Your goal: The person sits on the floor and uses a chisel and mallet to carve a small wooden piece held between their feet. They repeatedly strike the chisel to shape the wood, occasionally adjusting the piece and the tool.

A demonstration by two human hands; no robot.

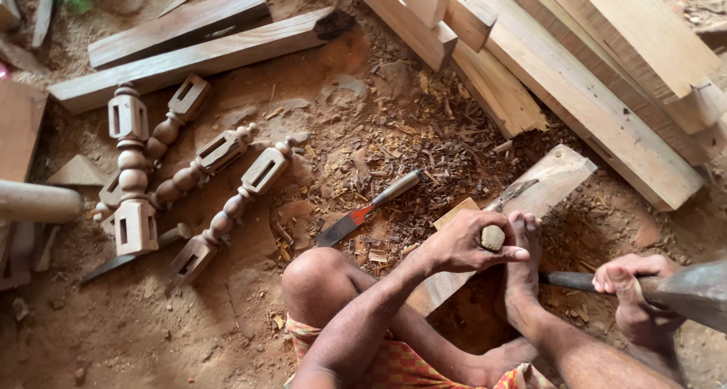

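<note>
open dirt floor [250, 313] lower left, turned legs [189, 177] left, plank stack [591, 71] blocks upper right, loose chisel [367, 207] centre

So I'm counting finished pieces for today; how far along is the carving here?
Done: four turned wooden spindles with slotted square blocks lie on the sawdust floor. In hand: the left hand has its grip on a wooden-handled chisel set on a pale flat plank, steadied by a foot; the right hand holds a hammer handle. Left: that plank looks mostly uncut, and stacked sawn boards lie untouched.
</note>
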